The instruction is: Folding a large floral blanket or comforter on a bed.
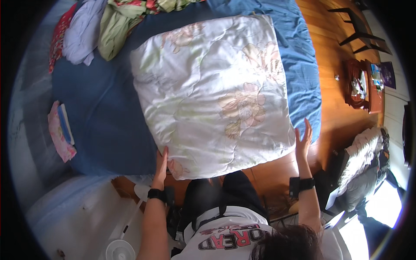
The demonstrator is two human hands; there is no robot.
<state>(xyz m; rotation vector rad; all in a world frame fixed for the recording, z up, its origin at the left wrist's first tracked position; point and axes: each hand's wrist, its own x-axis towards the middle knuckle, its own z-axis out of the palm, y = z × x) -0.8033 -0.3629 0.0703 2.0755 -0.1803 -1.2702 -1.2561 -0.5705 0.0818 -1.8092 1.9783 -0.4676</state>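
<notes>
A white quilt (201, 97) with pale flowers, folded into a thick block, lies on a blue bedsheet (107, 130) before me. My left hand (161, 164) rests against the quilt's near left corner, its fingers pointing up along the side. At the near right corner, my right hand (304, 139) is held with its fingers apart beside the quilt's edge; whether it touches the fabric is hard to tell. Neither hand shows cloth gripped in it. Each wrist wears a black band.
Rumpled green fabric (117, 29), a pale lavender cloth (84, 32) and a red patterned cloth lie at the bed's far left. A pink floral cloth (60, 136) lies at the left edge. Right of the bed are a wooden chair (357, 84) and piled bedding (360, 159); a white fan (120, 250) stands lower left.
</notes>
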